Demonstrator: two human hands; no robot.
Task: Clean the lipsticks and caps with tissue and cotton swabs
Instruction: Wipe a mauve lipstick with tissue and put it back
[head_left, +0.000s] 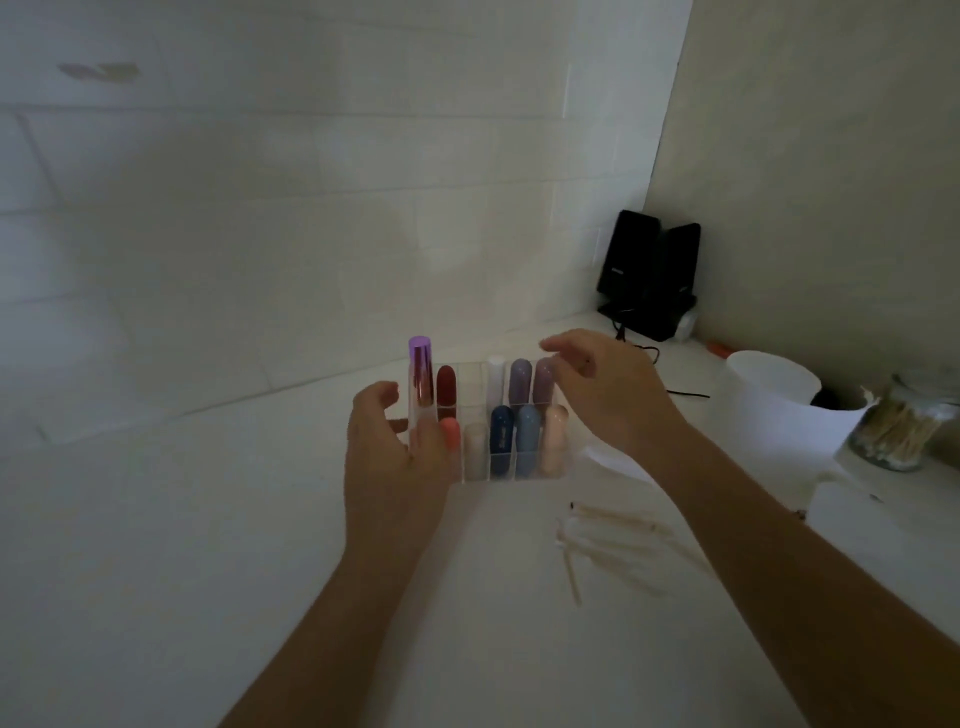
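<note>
The lipsticks stood upright in two rows in a clear acrylic organizer on the white counter, close to the tiled wall. At its left end a tall lipstick with a shiny purple cap rose above the others. Beside it in the back row were a dark red lipstick, a white one and two mauve ones. The front row held coral, off-white, navy, blue-grey and pale pink tubes.

The left hand was at the organizer's left end, fingers loosely curled, right against the base of the purple-capped tube. From where I stood I could not tell whether it gripped the tube or only sat beside it. The right hand hovered over the right end of the back row, fingers relaxed and slightly spread, holding nothing.

Loose cotton swabs lay on the counter under the right forearm. Further right were a white cup and a glass jar of swabs, and a black device stood in the corner.
</note>
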